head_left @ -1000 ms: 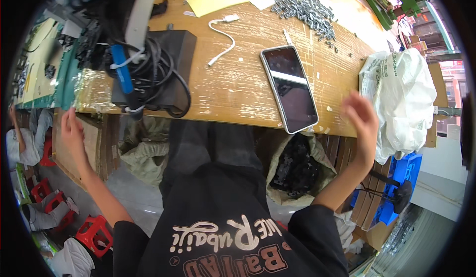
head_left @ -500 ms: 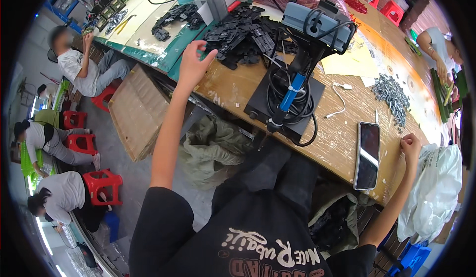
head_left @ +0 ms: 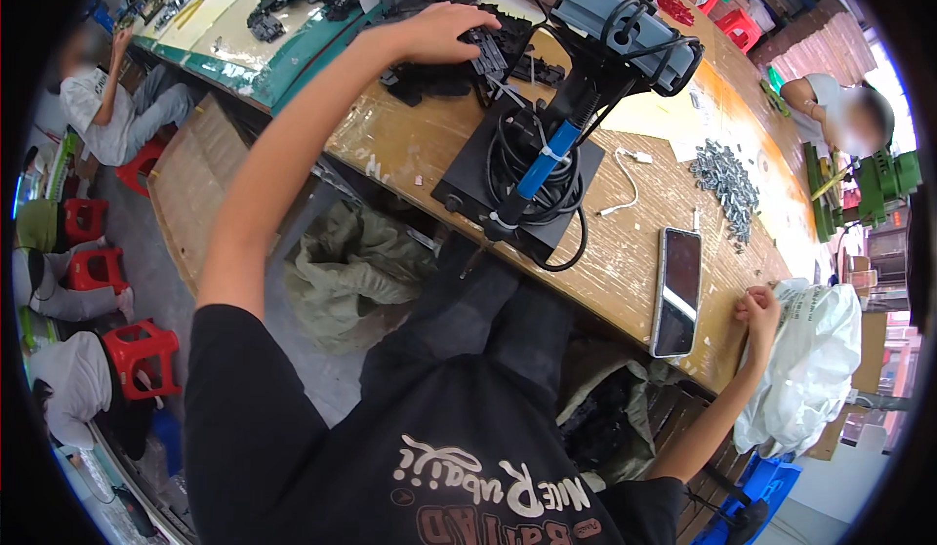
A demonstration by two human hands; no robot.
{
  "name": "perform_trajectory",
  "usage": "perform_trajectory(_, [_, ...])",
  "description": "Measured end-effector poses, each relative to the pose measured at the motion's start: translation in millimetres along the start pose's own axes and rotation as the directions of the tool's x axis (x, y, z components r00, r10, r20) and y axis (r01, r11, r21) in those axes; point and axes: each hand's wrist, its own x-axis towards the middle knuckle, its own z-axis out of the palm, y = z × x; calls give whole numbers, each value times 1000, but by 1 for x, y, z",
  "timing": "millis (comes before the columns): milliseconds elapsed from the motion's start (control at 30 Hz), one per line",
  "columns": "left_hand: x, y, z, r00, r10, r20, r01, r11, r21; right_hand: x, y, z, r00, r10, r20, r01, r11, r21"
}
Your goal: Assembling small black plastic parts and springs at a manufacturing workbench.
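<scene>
The left hand lies flat with its fingers spread on a heap of black plastic parts, at the far side of the black metal box with coiled cables. The right hand is curled shut at the table's near edge, touching a white plastic bag, just past a flat black phone on the box's other side.

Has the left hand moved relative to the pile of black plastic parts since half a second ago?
Yes. The left hand now rests flat on the pile of black plastic parts; earlier it hovered at the pile's near-left edge, so it went further over the pile.
</scene>
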Motion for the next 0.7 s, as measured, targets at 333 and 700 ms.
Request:
perform_trajectory(333, [10, 0, -19, 993, 25, 112, -46, 981, 186, -75, -48, 24, 991, -46, -124, 85, 941, 327])
perform_trajectory(700, [-95, 102, -78, 804, -546, -236, 298, 713, -635, -144, -100, 68, 947, -221, -235, 312, 809, 498])
